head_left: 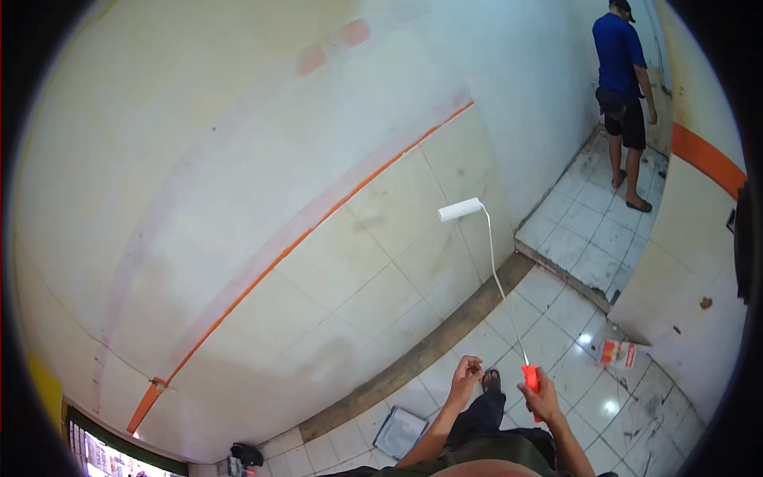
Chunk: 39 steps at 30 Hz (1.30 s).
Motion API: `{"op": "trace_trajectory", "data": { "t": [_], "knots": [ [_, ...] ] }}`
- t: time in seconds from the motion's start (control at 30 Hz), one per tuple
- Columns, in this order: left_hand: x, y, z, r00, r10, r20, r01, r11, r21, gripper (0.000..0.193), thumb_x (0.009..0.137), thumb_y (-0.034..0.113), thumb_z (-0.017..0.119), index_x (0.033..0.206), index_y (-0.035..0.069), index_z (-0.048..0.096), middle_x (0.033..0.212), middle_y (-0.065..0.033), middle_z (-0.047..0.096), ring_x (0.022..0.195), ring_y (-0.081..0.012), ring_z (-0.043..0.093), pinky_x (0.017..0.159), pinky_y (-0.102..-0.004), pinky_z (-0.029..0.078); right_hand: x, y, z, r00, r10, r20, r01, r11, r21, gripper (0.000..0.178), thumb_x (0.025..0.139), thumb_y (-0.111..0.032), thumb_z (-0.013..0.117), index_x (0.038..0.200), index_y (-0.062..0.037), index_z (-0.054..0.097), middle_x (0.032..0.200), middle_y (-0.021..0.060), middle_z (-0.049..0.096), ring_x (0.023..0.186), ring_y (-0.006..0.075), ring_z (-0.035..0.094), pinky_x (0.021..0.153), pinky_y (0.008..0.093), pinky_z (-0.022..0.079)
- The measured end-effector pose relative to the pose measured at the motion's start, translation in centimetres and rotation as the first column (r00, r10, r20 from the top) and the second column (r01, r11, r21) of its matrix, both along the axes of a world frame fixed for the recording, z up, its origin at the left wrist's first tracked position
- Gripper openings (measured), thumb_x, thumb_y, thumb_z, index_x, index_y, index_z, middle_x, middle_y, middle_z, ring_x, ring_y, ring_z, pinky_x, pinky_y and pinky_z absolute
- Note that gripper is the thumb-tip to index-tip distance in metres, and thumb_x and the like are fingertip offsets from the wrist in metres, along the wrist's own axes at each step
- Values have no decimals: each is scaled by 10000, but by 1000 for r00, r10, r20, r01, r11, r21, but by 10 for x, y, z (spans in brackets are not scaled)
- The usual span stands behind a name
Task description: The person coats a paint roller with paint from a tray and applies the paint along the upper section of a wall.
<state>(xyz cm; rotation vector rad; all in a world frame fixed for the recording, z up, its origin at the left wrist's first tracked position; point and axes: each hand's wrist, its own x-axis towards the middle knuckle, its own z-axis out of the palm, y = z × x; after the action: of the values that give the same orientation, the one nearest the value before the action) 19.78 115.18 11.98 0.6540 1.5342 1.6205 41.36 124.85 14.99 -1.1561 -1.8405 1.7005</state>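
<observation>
My right hand is wrapped round the red-orange handle of a paint roller. The roller's long thin white rod reaches up and away from the hand, and its white sleeve is in front of the tiled lower part of the wall. From this view I cannot tell whether the sleeve touches the tiles. To the left of the handle, my left hand is raised with its fingers curled in, and nothing shows in them. A grey paint tray lies on the floor to the left of my legs.
An orange strip runs along the wall above the tiles. Another person in a blue shirt stands on a raised tiled floor at the far right. A red and white packet lies near the right wall. Dark items sit at lower left.
</observation>
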Motion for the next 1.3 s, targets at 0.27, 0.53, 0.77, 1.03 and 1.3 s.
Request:
{"op": "trace_trajectory", "data": {
  "t": [0.27, 0.53, 0.77, 1.03, 1.3],
  "knots": [
    [-149, 241, 38, 991, -83, 107, 47, 953, 299, 223, 957, 162, 505, 1150, 90, 419, 995, -35, 491, 886, -139, 543, 801, -315, 470, -164, 175, -7, 970, 35, -242, -70, 988, -136, 317, 878, -292, 632, 989, -33, 487, 553, 12, 493, 419, 99, 467, 396, 259, 364],
    [-277, 444, 196, 996, -79, -47, 92, 840, 536, 377, 995, 358, 444, 1221, 123, 255, 969, -83, 480, 747, -190, 549, 648, -342, 500, -350, 349, 80, 851, 120, -511, -118, 992, 36, 337, 969, -382, 501, 907, -54, 455, 555, 16, 480, 412, 97, 451, 389, 250, 347],
    [-330, 524, 268, 988, 14, -154, 78, 812, 579, 353, 997, 307, 460, 1230, 106, 287, 878, -76, 486, 505, -121, 446, 461, -250, 404, -435, 442, 123, 756, 166, -633, -169, 984, 57, 234, 969, -278, 477, 947, -46, 453, 588, 10, 495, 434, 78, 459, 391, 236, 348],
    [-374, 594, 283, 948, 95, -305, 100, 819, 565, 364, 981, 269, 503, 1215, 94, 286, 805, -92, 508, 555, -137, 478, 503, -250, 422, -474, 521, 138, 651, 228, -724, -329, 944, 2, 176, 972, -239, 482, 972, -65, 453, 627, -1, 477, 461, 61, 442, 402, 217, 353],
    [-385, 646, 278, 940, 41, -338, 157, 829, 537, 382, 971, 225, 521, 1236, 104, 274, 841, -99, 519, 623, -144, 496, 568, -263, 452, -485, 576, 128, 626, 241, -741, -298, 953, 58, 247, 981, -271, 475, 1037, -31, 472, 606, -4, 465, 444, 60, 429, 394, 217, 351]
  ]
}}
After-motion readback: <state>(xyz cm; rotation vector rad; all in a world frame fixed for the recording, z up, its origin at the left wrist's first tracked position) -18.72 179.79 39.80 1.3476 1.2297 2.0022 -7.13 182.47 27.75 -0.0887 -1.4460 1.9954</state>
